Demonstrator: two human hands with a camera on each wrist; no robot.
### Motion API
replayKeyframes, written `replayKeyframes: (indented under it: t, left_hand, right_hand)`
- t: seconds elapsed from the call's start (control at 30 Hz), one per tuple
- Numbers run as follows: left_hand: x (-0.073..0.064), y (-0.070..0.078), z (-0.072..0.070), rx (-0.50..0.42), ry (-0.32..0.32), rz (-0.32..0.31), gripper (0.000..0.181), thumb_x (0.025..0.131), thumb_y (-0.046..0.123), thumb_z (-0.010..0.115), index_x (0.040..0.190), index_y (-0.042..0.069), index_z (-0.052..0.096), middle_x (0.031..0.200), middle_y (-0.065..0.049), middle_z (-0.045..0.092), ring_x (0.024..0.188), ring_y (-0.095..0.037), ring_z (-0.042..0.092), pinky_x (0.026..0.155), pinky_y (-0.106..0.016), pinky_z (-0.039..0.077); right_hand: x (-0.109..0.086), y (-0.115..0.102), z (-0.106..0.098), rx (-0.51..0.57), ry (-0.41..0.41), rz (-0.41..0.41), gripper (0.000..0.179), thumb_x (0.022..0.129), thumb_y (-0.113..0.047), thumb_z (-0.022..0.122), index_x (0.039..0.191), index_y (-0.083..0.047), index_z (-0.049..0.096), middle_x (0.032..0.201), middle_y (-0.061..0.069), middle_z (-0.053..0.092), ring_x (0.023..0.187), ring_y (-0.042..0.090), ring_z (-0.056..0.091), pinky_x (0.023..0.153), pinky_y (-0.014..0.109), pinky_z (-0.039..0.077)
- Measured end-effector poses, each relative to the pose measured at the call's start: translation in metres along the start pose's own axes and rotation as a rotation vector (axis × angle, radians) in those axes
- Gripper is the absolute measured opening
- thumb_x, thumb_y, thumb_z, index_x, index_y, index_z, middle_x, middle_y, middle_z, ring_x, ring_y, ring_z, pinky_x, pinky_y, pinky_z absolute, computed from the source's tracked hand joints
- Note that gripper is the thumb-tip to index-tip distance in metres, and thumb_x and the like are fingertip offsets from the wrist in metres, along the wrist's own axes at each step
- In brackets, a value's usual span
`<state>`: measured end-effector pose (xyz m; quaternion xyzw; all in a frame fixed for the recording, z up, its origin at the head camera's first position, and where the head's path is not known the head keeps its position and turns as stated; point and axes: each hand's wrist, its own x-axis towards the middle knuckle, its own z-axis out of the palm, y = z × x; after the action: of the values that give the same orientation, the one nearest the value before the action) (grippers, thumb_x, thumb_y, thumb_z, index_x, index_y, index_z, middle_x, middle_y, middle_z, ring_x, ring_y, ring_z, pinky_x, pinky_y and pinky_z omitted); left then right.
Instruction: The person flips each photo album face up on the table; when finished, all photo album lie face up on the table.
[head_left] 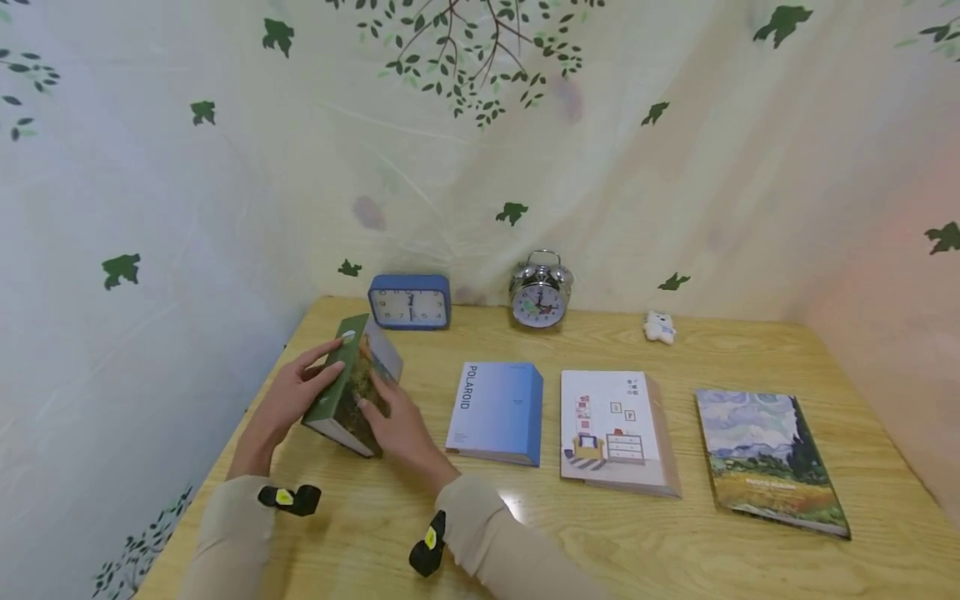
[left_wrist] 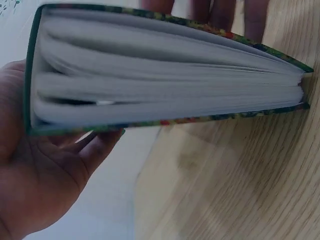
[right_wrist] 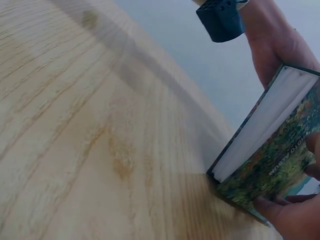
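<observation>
A thick photo album (head_left: 358,392) with a green spine and a painted cover stands tilted on edge at the table's left, spine up. My left hand (head_left: 288,396) grips it at the spine; in the left wrist view that hand (left_wrist: 50,165) reaches round to the far cover, and the white page block (left_wrist: 165,75) shows gaps between pages. My right hand (head_left: 405,429) rests its fingers on the painted cover. In the right wrist view, those fingers (right_wrist: 272,207) lie spread by the PHOTO ALBUM lettering, and the album's lower corner is at the tabletop.
To the right lie a blue Polaroid album (head_left: 495,408), a white album with a room drawing (head_left: 611,417) and a landscape-cover album (head_left: 768,458). Behind stand a blue clock (head_left: 410,302), a silver twin-bell alarm clock (head_left: 540,300) and a small white figure (head_left: 660,327). A printed curtain (head_left: 465,167) hangs behind.
</observation>
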<state>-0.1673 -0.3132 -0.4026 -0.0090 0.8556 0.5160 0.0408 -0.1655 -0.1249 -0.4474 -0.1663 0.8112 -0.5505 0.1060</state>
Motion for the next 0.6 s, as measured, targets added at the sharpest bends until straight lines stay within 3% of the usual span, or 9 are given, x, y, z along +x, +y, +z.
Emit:
replayKeyframes:
  t: [0.17,0.33,0.43,0.6]
  left_hand:
    - [-0.004,0.002,-0.01,0.144,0.001,-0.004,0.068,0.095,0.052,0.049,0.151,0.018,0.03,0.155,-0.022,0.02,0.133,-0.047,0.035,0.083,-0.045,0.052]
    - [-0.008,0.001,-0.02,0.186,-0.021,-0.004,0.067,0.097,0.05,0.048,0.15,0.013,0.032,0.155,-0.023,0.021,0.134,-0.05,0.031,0.096,-0.062,0.04]
    - [-0.009,-0.005,-0.024,0.182,-0.035,-0.026,0.068,0.097,0.05,0.047,0.151,0.012,0.031,0.155,-0.023,0.024,0.135,-0.049,0.031,0.101,-0.065,0.034]
    - [-0.009,-0.019,-0.026,0.176,-0.039,-0.073,0.068,0.098,0.051,0.044,0.151,0.011,0.029,0.154,-0.023,0.027,0.136,-0.047,0.031,0.103,-0.063,0.033]
  right_hand:
    - [-0.002,0.007,0.007,-0.03,-0.04,0.06,0.058,0.098,-0.046,0.047,0.151,-0.029,0.028,0.156,0.012,0.028,0.142,0.031,0.03,0.111,0.048,0.033]
    - [-0.002,0.013,0.014,-0.027,-0.027,0.1,0.061,0.097,-0.047,0.05,0.15,-0.025,0.032,0.155,0.017,0.026,0.14,0.036,0.031,0.11,0.05,0.035]
    - [-0.001,0.015,0.017,-0.02,-0.014,0.111,0.064,0.096,-0.048,0.052,0.15,-0.02,0.033,0.155,0.019,0.024,0.14,0.037,0.03,0.11,0.051,0.035]
    - [-0.001,0.021,0.022,-0.018,-0.014,0.122,0.069,0.094,-0.048,0.054,0.151,-0.016,0.03,0.159,0.016,0.014,0.144,0.036,0.024,0.11,0.051,0.034]
